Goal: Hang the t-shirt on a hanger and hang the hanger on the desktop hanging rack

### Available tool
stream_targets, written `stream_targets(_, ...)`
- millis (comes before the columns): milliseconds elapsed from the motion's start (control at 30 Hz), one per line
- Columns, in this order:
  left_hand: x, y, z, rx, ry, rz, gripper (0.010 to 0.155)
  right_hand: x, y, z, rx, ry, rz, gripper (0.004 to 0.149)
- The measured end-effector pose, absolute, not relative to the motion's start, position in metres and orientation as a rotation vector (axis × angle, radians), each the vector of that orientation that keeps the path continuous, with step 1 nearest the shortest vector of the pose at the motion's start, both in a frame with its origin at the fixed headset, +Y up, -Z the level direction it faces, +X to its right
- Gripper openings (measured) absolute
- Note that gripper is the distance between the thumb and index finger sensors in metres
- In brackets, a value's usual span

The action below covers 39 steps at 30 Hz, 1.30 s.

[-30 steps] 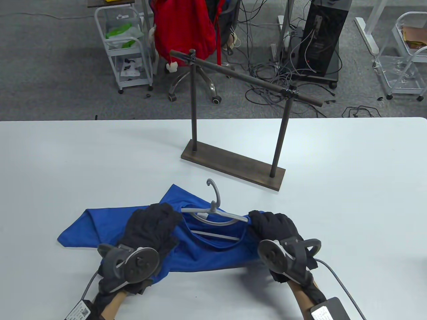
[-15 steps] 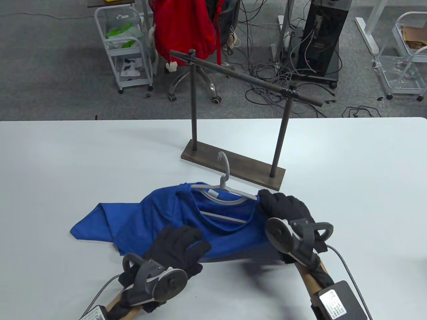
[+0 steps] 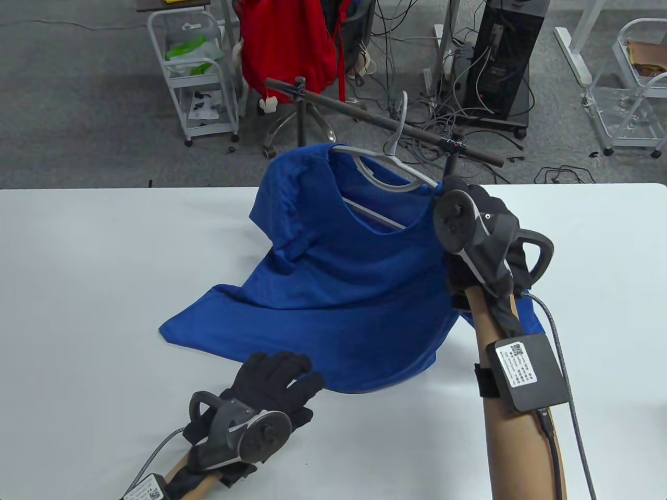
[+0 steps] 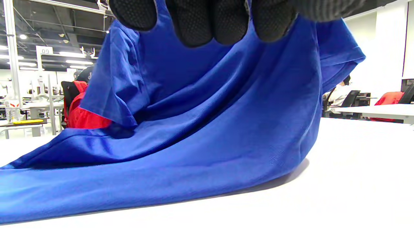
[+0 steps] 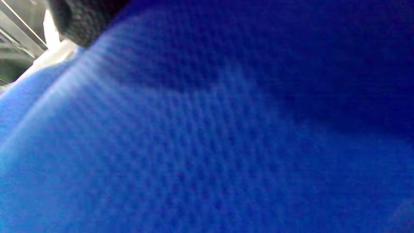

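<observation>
A blue t-shirt (image 3: 344,271) hangs on a grey hanger (image 3: 392,156), lifted off the white table (image 3: 104,260), with its lower part still trailing on the surface. My right hand (image 3: 469,195) grips the hanger's right end through the shirt's shoulder; the tracker hides its fingers. The hanger's hook sits right at the dark rack bar (image 3: 333,104); whether it is over the bar I cannot tell. The shirt covers the rack's base. My left hand (image 3: 276,372) rests flat on the table by the hem, fingers straight. In the left wrist view its fingertips (image 4: 197,22) hover before the shirt (image 4: 200,123). Blue fabric (image 5: 207,129) fills the right wrist view.
Beyond the table's far edge stand a chair with a red jacket (image 3: 289,41), a white cart (image 3: 195,67), a black computer tower (image 3: 503,57) and tangled floor cables. Bare table lies left and right of the shirt.
My right hand has lifted the hanger and shirt up and away to the rack bar. My left hand let go of the shirt and drew back by the hem.
</observation>
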<state>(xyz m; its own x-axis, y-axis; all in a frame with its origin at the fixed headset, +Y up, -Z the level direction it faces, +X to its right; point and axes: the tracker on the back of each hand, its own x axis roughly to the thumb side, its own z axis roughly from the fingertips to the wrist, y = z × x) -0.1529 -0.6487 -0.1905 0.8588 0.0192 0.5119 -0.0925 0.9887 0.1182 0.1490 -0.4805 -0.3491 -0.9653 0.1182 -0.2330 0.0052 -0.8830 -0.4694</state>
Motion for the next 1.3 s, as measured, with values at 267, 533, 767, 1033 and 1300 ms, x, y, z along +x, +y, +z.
stream_targets(267,-0.152,-0.648,-0.191,0.12,-0.534,0.057,0.063,0.161,-0.513,-0.362,-0.355,-0.703,2.944,0.048)
stream_targets(533,-0.152,-0.649,-0.192,0.107,-0.529,0.069,0.065,0.163,-0.504,-0.341,-0.321,-0.857,2.949,0.058)
stream_targets(767,-0.155,-0.65,-0.195,0.122,-0.512,0.083,0.069,0.141,-0.524,-0.279,-0.016,-0.866,2.914,0.063)
stream_targets(1033,-0.161,-0.653,-0.201,0.162,-0.463,0.111,0.078,0.108,-0.599,-0.206,0.335,-0.641,2.945,0.084)
stream_targets(1300,-0.162,-0.659,-0.206,0.143,-0.435,0.094,0.084,0.096,-0.653,-0.185,0.469,-0.429,2.96,0.087)
